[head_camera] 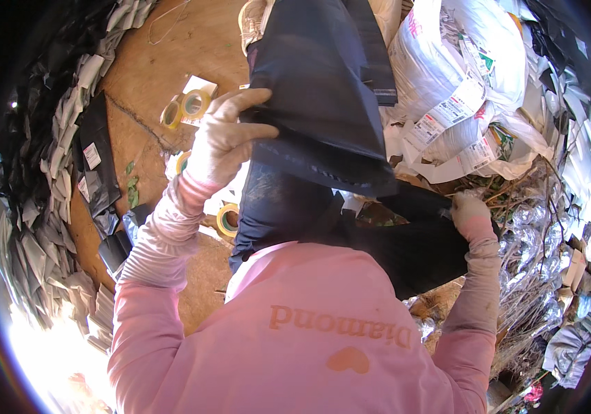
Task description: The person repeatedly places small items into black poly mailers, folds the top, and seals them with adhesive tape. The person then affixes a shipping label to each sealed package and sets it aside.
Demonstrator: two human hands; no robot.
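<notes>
A large black plastic bag point(321, 98) hangs in front of me, its lower edge slanting across my dark trousers. My left hand point(230, 132), in a pale work glove, grips the bag's left side with its fingers spread over the edge. At the right, my gloved right hand point(471, 209) is closed at the end of a strip of dark material point(419, 204). Whether that strip belongs to the same bag cannot be told. Below it spreads more dark cloth or plastic point(409, 259). The right fingertips are hidden.
Tape rolls point(195, 104) lie on the brown ground point(140, 77) at left, with another roll point(228, 219) near my leg. Stacked grey and black parcels point(73, 129) curve along the left. A white sack point(456, 67) bearing labels stands at right, above twigs and clear plastic wrap point(523, 233).
</notes>
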